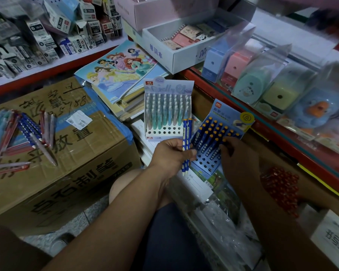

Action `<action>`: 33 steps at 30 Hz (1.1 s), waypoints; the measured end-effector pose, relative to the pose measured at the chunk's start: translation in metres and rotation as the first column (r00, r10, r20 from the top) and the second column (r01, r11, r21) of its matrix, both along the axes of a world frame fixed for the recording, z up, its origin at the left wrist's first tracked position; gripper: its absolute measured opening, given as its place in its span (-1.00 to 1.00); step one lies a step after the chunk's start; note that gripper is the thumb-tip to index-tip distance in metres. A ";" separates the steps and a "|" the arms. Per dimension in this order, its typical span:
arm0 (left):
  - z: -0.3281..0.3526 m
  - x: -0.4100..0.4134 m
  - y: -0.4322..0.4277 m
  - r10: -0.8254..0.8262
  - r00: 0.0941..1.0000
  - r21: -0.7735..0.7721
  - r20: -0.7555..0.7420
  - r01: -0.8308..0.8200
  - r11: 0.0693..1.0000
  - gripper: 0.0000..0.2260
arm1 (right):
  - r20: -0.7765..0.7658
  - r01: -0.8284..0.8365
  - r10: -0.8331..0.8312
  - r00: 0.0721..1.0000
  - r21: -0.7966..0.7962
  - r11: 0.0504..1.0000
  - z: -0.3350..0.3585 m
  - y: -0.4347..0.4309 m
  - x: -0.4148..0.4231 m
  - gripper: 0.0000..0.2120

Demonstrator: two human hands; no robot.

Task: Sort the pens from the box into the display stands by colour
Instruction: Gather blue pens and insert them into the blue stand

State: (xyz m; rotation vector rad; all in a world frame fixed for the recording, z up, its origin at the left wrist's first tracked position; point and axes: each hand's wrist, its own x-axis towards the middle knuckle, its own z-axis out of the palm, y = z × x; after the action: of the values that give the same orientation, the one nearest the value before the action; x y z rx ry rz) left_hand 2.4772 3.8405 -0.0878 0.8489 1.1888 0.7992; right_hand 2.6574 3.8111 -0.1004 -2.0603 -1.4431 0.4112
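The left hand [172,153] grips a few dark blue plastic pens with yellow caps [186,142], thumb pressed across the barrels, the other fingers curled behind them, caps up. These pens cross in front of the lower right corner of the white cardboard display stand [168,87], which holds rows of pastel green and blue pens [164,112] with bare holes along its front. Just beside it leans the blue cardboard display stand [205,165], its back rows filled with matching blue pens and its front holes bare. The right hand [238,153] covers the stand's right side, fingertips [227,142] bent together and pinching the yellow cap of a standing pen [224,140]. On the brown cardboard box [76,169], well apart to the left, lies a loose heap of pens [22,133], blue, red and pale. A blurred cluster of red pens [280,188] sits by the right forearm; packaged sharpeners [278,90] line the red shelf behind.
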 end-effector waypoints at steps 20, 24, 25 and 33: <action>-0.004 0.002 0.001 -0.138 0.990 0.024 0.028 0.138 0.990 -0.91 | -0.049 -0.024 0.024 0.998 0.019 1.000 0.024 -0.005 -0.010 -0.77; -0.003 0.004 -0.002 -0.261 0.965 0.070 0.028 0.258 0.963 -0.84 | -0.319 -0.102 0.134 0.938 0.117 0.988 0.034 -0.004 -0.019 -0.90; -0.002 0.005 -0.004 -0.300 0.953 0.091 0.037 0.296 0.951 -0.84 | -0.376 -0.127 0.165 0.912 0.123 0.984 0.036 -0.003 -0.021 -0.96; -0.004 0.007 -0.003 -0.222 0.974 0.184 -0.032 0.224 0.957 -0.78 | -0.398 0.073 0.010 0.917 0.192 0.979 0.038 -0.004 0.000 -0.95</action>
State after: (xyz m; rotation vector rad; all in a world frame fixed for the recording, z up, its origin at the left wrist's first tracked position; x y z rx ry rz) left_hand 2.4843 3.8379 -0.0920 1.1226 1.0156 0.7279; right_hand 2.6572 3.8073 -0.0629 -1.7125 -1.1521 0.6048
